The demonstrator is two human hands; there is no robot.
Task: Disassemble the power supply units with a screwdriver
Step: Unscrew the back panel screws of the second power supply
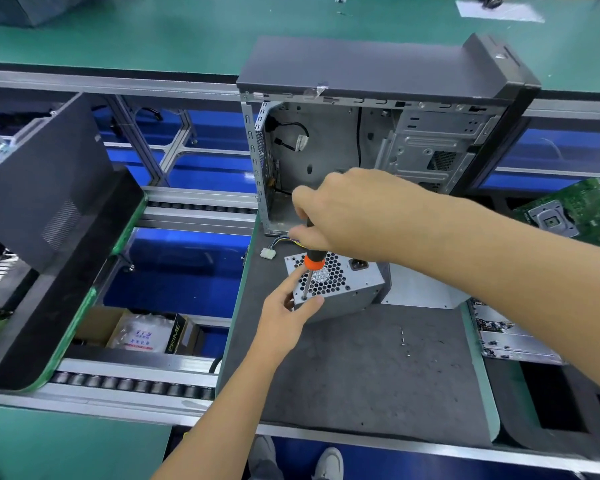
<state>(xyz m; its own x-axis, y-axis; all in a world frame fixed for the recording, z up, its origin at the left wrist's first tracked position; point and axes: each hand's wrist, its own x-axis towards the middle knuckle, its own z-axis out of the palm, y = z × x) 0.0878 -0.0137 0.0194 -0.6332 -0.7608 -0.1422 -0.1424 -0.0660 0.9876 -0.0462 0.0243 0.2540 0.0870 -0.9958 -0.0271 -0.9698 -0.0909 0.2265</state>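
Gripping the screwdriver (313, 263) handle from above, the right hand (354, 213) should keep the shaft upright and press into the corner screw. Left hand (284, 313), fingers loosely extended, steadies that corner below the tip. Head view: the power supply unit (340, 285), grey with honeycomb grille, sits tilted on the table (361, 375) beneath both hands.

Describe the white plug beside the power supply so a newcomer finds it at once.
Start at the open computer case standing at the back of the grey mat. Just below its left corner lies the white plug, left of the power supply. It alone is white plastic, ending thin coloured wires.
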